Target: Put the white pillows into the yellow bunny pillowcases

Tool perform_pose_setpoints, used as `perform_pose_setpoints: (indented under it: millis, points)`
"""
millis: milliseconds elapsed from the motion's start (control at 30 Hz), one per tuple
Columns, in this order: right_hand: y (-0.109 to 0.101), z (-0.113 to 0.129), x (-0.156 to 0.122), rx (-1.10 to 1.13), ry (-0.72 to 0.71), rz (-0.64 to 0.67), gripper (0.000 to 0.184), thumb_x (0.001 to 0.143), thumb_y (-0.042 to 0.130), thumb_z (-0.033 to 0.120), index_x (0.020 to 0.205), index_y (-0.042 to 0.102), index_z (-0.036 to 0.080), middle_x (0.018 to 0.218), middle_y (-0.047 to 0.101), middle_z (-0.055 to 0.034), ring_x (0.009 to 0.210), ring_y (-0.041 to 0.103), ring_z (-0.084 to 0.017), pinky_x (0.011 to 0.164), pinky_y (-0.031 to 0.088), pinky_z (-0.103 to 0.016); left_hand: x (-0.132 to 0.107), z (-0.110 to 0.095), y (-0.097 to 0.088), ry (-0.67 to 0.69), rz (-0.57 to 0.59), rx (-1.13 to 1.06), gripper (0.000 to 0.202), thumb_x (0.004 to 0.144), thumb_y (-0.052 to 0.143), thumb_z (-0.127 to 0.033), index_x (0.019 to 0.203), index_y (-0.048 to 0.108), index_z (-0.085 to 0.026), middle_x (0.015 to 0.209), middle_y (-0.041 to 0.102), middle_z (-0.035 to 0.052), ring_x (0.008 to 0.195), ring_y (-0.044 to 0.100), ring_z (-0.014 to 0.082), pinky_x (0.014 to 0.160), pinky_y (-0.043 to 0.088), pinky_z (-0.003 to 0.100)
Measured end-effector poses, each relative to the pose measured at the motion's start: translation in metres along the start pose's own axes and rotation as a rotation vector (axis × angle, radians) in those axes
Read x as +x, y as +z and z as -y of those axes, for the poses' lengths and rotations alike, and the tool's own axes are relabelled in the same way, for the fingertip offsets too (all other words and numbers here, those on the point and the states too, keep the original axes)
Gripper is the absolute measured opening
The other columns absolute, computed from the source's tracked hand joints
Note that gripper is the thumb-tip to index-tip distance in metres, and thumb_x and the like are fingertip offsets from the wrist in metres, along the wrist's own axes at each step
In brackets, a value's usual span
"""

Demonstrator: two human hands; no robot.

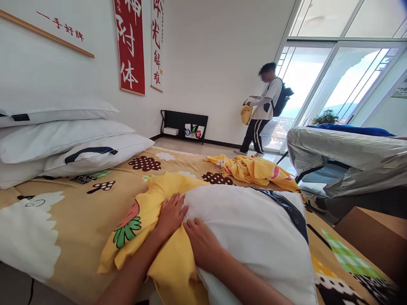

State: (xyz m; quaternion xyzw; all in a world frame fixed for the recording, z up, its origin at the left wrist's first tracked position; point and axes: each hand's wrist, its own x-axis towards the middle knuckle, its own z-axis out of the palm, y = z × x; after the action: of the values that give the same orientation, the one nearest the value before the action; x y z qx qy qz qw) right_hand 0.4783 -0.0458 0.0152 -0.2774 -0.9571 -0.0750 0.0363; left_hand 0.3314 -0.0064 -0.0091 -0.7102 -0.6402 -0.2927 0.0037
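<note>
Patterned sheet (85,228) is under the white pillow (248,233), serving as a flat work surface. Pillow stack (66,140): beyond and left of the white pillow, probably parked there to leave room. White pillow lies flat, left end at the hands, likely for easy reach. Printed yellow cloth (149,212) bunched against that end; can't tell if the corner is inside. Crumpled yellow cloth (251,169) just past its far side. Right hand (202,245): fingers curled into the pillow's end, gripping, likely steadying it. Left hand (171,216): over the printed cloth, fingertips at the pillow's edge; can't tell whether pinching.
</note>
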Motion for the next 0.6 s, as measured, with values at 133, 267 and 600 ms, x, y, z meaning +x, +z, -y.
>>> perform_pose_setpoints:
  millis: [133,267,600]
  points:
    - [-0.06,-0.044,-0.034,0.146,-0.038,0.241,0.039,0.089,0.054,0.033,0.126,0.061,0.028,0.125,0.062,-0.0087,0.113,0.057,-0.025,0.096,0.041,-0.04,-0.004,0.031,0.037,-0.043,0.026,-0.023,0.042,0.096,0.037,-0.035,0.131,0.056,-0.022,0.142,0.053,0.0065,0.134,0.044,0.0222,0.111,0.033,0.043]
    - [-0.093,-0.108,-0.034,0.092,0.419,0.035,0.06,0.09,0.052,0.044,0.146,0.04,0.025,0.14,0.053,-0.012,0.128,0.047,-0.03,0.107,0.03,-0.045,-0.006,0.021,0.031,-0.046,0.044,0.038,0.041,0.096,0.039,-0.034,0.129,0.059,-0.021,0.142,0.053,0.0077,0.133,0.045,0.0234,0.112,0.031,0.044]
    - [-0.018,-0.087,-0.015,0.133,0.68,0.111,0.033,0.084,0.057,0.037,0.103,0.069,0.012,0.107,0.07,-0.018,0.101,0.066,-0.031,0.08,0.048,-0.035,0.032,0.006,-0.036,-0.12,0.149,0.12,0.039,0.088,0.05,-0.028,0.123,0.057,-0.011,0.099,0.073,0.0161,0.094,0.069,0.0286,0.081,0.051,0.037]
